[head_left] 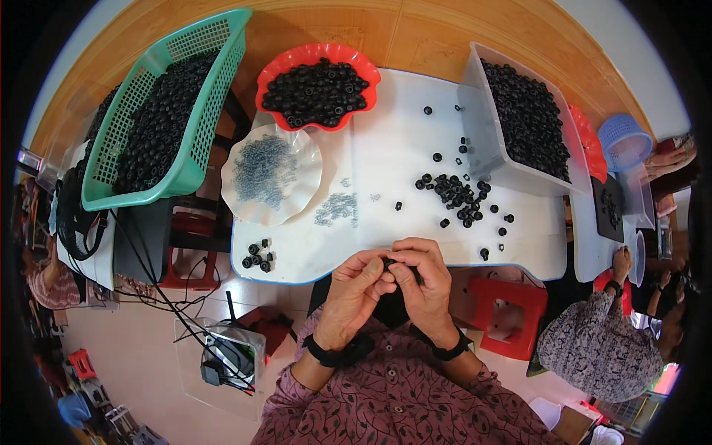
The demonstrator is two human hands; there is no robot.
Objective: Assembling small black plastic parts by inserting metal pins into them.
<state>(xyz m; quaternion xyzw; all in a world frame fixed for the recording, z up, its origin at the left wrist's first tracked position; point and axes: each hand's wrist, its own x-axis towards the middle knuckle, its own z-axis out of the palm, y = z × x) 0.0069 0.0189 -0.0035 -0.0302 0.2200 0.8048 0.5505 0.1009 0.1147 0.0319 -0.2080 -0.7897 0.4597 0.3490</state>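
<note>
Both hands meet just over the front edge of the white table. Between the fingertips of my left hand and my right hand is a small black round part. Both hands pinch it, and the fingers hide most of it. Beyond my right hand lies a loose heap of similar black parts. Past my left hand, small springs are scattered on the table beside a white scalloped plate holding many more. A small cluster of black parts sits at the table's left corner.
A red scalloped bowl of black parts stands at the back, with a green basket to its left and a translucent bin to its right, both full. Red stools stand below. At right sits another person.
</note>
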